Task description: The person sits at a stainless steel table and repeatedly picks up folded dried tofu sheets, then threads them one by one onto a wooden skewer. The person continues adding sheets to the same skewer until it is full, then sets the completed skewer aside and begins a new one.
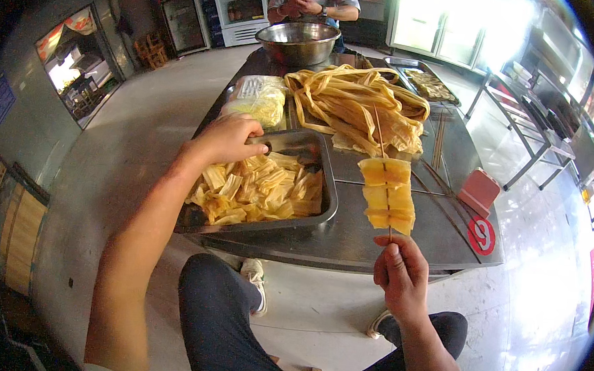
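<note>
My right hand (400, 269) grips the lower end of a thin skewer (378, 126), held upright over the table's front edge. Threaded on it are several flat yellow food pieces, apparently tofu skin (388, 195). My left hand (232, 138) is at the far rim of a metal tray (331, 188), thumb and fingers apart; whether it touches the rim I cannot tell. Cut strips of the same yellow food (255, 187) fill much of that tray. Beyond the skewer lies a heap of long yellow strips (356, 96). A plastic bag with yellowish contents (259, 99) sits left of the heap.
Loose skewers (445, 194) lie at the right of the metal table (271, 246), near a pink stand (478, 192) and a red round sticker (481, 235). A large steel bowl (297, 44) and another tray (430, 83) are farther back. A person (314, 4) is beyond the bowl.
</note>
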`<act>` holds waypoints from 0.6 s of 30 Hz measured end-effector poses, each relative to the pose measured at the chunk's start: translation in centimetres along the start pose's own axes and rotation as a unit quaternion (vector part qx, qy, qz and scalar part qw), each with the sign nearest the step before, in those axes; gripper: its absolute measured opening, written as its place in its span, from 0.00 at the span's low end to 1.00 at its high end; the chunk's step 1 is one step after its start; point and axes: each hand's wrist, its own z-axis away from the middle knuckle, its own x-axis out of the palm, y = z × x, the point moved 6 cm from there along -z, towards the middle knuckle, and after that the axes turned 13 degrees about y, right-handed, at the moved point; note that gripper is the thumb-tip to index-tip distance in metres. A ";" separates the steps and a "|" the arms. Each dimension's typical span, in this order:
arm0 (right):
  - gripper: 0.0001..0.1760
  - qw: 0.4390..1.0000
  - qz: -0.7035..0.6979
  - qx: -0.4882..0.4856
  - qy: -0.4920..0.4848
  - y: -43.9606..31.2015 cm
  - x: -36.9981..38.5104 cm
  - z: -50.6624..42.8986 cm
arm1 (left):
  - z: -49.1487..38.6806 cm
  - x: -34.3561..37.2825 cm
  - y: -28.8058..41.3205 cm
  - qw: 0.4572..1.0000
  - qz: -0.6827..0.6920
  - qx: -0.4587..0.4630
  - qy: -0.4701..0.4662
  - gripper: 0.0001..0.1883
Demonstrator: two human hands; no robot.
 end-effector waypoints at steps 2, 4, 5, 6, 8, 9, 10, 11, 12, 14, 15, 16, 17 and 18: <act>0.13 1.000 0.007 -0.010 0.004 -0.2 -0.2 0.0 | -0.7 0.2 1.2 0.999 0.019 0.041 -0.007 0.17; 0.13 1.000 0.003 -0.016 -0.002 -0.3 -0.2 -0.1 | -1.2 0.9 2.5 0.997 0.042 0.054 -0.040 0.16; 0.14 1.000 0.002 -0.019 -0.006 -0.4 -0.1 -0.1 | -1.4 1.3 3.2 0.996 0.039 0.066 -0.046 0.16; 0.13 1.000 0.006 -0.023 -0.008 -0.4 -0.1 -0.1 | -1.6 1.8 3.9 0.995 0.032 0.072 -0.054 0.16; 0.13 0.999 0.015 -0.032 -0.006 -0.6 -0.1 -0.1 | -1.9 3.4 4.5 0.995 0.015 0.022 -0.095 0.14; 0.13 0.999 0.015 -0.032 -0.005 -0.6 -0.2 0.0 | -1.9 3.9 4.9 0.995 -0.005 0.027 -0.098 0.14; 0.13 0.999 0.014 -0.033 -0.004 -0.7 -0.3 0.0 | -1.9 4.5 5.2 0.994 -0.030 0.030 -0.105 0.13; 0.14 0.999 0.013 -0.032 -0.003 -0.8 -0.4 0.1 | -1.9 5.0 5.4 0.992 -0.055 0.039 -0.110 0.13; 0.13 0.999 0.014 -0.037 -0.004 -0.9 -0.5 0.1 | -2.1 5.0 5.4 0.995 -0.045 0.032 -0.088 0.11; 0.13 0.999 0.016 -0.042 -0.004 -1.0 -0.7 0.2 | -2.2 4.8 4.7 0.998 -0.006 0.010 -0.064 0.10; 0.13 0.999 0.016 -0.045 -0.004 -1.1 -0.7 0.2 | -2.3 4.3 4.2 0.999 0.010 -0.001 -0.045 0.10; 0.13 0.999 0.013 -0.045 -0.003 -1.1 -0.8 0.2 | -2.2 4.0 3.5 0.997 0.038 -0.025 -0.055 0.10; 0.13 0.999 0.011 -0.046 -0.003 -1.2 -0.8 0.2 | -2.3 3.0 3.2 0.997 0.062 -0.033 -0.013 0.10; 0.13 0.999 0.008 -0.046 -0.004 -1.3 -0.8 0.2 | -2.3 1.8 2.8 0.995 0.080 -0.050 0.022 0.11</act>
